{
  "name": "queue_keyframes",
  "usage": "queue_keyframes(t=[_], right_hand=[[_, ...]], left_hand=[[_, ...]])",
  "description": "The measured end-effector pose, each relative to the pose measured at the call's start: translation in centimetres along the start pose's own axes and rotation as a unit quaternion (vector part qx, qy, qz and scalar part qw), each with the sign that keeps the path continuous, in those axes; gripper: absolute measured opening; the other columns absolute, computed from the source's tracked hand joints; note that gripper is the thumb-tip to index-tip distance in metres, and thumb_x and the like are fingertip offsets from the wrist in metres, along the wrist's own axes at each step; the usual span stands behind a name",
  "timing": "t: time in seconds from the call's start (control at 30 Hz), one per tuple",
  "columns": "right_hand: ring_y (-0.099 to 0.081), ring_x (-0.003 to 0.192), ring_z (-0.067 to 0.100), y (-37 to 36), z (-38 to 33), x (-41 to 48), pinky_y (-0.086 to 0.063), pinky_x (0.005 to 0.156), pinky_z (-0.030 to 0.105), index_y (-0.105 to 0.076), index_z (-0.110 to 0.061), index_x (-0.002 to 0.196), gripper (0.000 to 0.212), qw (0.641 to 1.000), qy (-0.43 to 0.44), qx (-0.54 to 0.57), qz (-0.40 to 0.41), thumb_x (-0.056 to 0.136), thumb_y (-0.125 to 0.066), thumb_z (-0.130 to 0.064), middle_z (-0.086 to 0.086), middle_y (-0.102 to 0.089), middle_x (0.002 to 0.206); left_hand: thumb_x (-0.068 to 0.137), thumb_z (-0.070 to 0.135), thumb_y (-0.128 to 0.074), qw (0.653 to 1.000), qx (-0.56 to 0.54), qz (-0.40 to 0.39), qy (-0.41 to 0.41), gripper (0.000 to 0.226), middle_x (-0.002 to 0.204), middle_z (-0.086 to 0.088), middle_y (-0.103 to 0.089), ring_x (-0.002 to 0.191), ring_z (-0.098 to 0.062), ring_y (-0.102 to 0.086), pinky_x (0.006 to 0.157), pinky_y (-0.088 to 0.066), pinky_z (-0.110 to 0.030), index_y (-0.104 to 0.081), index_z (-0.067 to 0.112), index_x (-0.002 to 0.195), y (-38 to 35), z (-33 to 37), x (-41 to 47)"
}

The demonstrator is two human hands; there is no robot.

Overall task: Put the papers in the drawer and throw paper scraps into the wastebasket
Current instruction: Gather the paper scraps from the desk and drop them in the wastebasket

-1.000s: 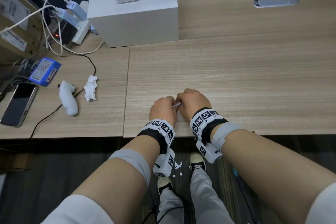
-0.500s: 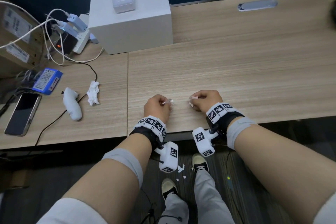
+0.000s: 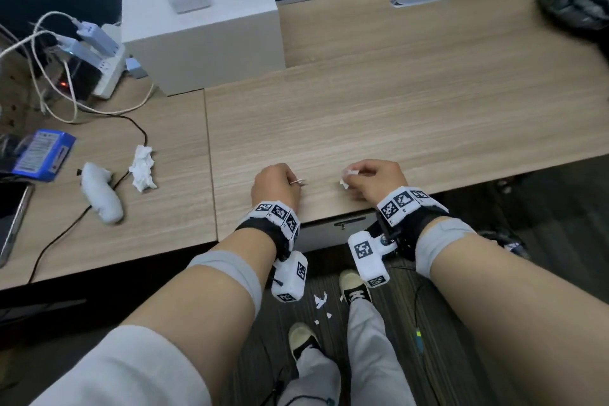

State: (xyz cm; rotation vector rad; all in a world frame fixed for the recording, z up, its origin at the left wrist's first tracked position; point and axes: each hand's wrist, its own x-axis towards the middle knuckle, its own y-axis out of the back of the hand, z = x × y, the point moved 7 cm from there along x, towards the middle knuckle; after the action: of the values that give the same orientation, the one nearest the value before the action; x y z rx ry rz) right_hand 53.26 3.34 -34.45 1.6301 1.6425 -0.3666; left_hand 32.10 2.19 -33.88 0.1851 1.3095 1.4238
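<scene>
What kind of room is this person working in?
Most likely an office workstation: a long wood-grain desk, a power strip crowded with chargers, a phone at its left edge, and a drawer under the desktop.

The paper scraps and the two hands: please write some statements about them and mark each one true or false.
1. The right hand pinches a white paper scrap. True.
2. The left hand rests on the phone. False: it is on the desk, holding a small scrap.
3. Paper scraps lie on the floor between the shoes. True.
4. The crumpled tissue lies inside the white box. False: it lies on the desk, beside the white controller.
</scene>
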Motion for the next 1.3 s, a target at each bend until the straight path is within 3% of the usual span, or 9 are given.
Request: queue_keyframes(t=[0.23, 0.33, 0.47, 0.7, 0.83, 1.0, 1.1, 1.2, 1.3], right_hand=[[-0.070, 0.075, 0.022, -6.2, -0.2, -0.2, -0.061, 0.074, 0.034, -0.077, -0.008, 0.087, 0.012, 0.999, -0.011, 0.012, -0.041, 0.075, -0.078, -0.008, 0.016, -0.076, 0.090], [-0.071, 0.076, 0.021, -10.1, -0.3, -1.2, -0.061, 0.068, 0.026, -0.075, -0.002, 0.094, 0.018, 0.996, -0.025, 0.029, -0.078, 0.077, -0.077, -0.005, 0.016, -0.074, 0.091], [-0.068, 0.068, 0.017, -15.5, 0.6, -2.8, -0.053, 0.051, 0.014, -0.072, 0.003, 0.098, 0.020, 0.991, -0.038, 0.039, -0.120, 0.078, -0.074, 0.002, 0.014, -0.071, 0.086], [-0.068, 0.073, 0.019, -29.1, 8.1, -6.3, -0.061, 0.068, 0.023, -0.070, 0.001, 0.096, 0.018, 0.980, -0.079, 0.020, -0.183, 0.079, -0.073, 0.003, 0.014, -0.068, 0.086], [-0.067, 0.075, 0.020, -38.6, 13.6, -6.4, -0.059, 0.071, 0.026, -0.073, -0.004, 0.090, 0.012, 0.972, -0.071, -0.022, -0.223, 0.079, -0.074, -0.001, 0.015, -0.068, 0.087], [-0.070, 0.080, 0.020, -47.6, 21.6, -2.8, -0.056, 0.074, 0.027, -0.077, -0.014, 0.076, 0.011, 0.959, -0.055, -0.082, -0.265, 0.078, -0.073, -0.005, 0.013, -0.073, 0.084], [-0.067, 0.074, 0.022, -51.2, 27.0, 1.4, -0.056, 0.078, 0.032, -0.075, -0.014, 0.075, 0.012, 0.962, -0.053, -0.110, -0.246, 0.079, -0.073, -0.003, 0.011, -0.069, 0.074], [-0.062, 0.066, 0.024, -53.0, 31.9, 6.0, -0.056, 0.081, 0.039, -0.072, -0.008, 0.087, 0.012, 0.965, -0.061, -0.142, -0.210, 0.078, -0.073, -0.001, 0.015, -0.065, 0.068], [-0.062, 0.062, 0.025, -54.1, 36.1, 10.2, -0.056, 0.083, 0.042, -0.072, -0.011, 0.080, 0.013, 0.963, -0.047, -0.189, -0.184, 0.072, -0.076, -0.002, 0.018, -0.067, 0.066]], left_hand=[[0.084, 0.005, -0.055, 0.999, 0.001, -0.016, 0.041, 0.017, 0.098, -0.014, -0.072, 0.091, -0.035, -0.066, 0.069, -0.047, -0.030, -0.070, 0.014, 0.084, 2.3, -3.2, 1.1], [0.084, 0.006, -0.056, 0.993, -0.058, -0.010, 0.101, 0.013, 0.093, -0.011, -0.071, 0.086, -0.030, -0.065, 0.069, -0.051, -0.030, -0.067, 0.013, 0.080, 4.2, -8.8, 0.9], [0.084, 0.023, -0.068, 0.951, -0.209, 0.050, 0.221, 0.010, 0.088, -0.005, -0.072, 0.076, -0.021, -0.061, 0.053, -0.038, -0.022, -0.069, 0.014, 0.081, 5.9, -18.4, -1.2], [0.080, 0.020, -0.074, 0.901, -0.356, 0.060, 0.241, 0.010, 0.075, -0.004, -0.073, 0.070, -0.018, -0.065, 0.062, -0.049, -0.021, -0.068, 0.013, 0.078, 3.7, -32.4, -4.4], [0.076, 0.024, -0.075, 0.899, -0.381, 0.058, 0.208, 0.015, 0.069, -0.005, -0.075, 0.064, -0.020, -0.067, 0.069, -0.058, -0.032, -0.067, 0.015, 0.069, -0.3, -39.8, -3.8], [0.074, 0.030, -0.075, 0.872, -0.432, 0.059, 0.222, 0.019, 0.066, -0.005, -0.076, 0.077, -0.030, -0.075, 0.079, -0.061, -0.042, -0.068, 0.014, 0.069, -8.2, -49.0, -1.2], [0.071, 0.023, -0.074, 0.851, -0.453, 0.071, 0.257, 0.012, 0.070, -0.008, -0.077, 0.079, -0.030, -0.076, 0.080, -0.061, -0.045, -0.069, 0.012, 0.071, -14.0, -54.9, 1.1], [0.071, 0.020, -0.074, 0.837, -0.465, 0.068, 0.281, 0.011, 0.074, -0.009, -0.077, 0.077, -0.027, -0.075, 0.080, -0.061, -0.043, -0.065, 0.019, 0.064, -19.7, -59.2, 3.5], [0.074, 0.014, -0.074, 0.813, -0.492, 0.066, 0.303, 0.016, 0.063, -0.006, -0.074, 0.065, -0.020, -0.070, 0.079, -0.062, -0.040, -0.064, 0.017, 0.063, -25.1, -62.6, 5.4]])
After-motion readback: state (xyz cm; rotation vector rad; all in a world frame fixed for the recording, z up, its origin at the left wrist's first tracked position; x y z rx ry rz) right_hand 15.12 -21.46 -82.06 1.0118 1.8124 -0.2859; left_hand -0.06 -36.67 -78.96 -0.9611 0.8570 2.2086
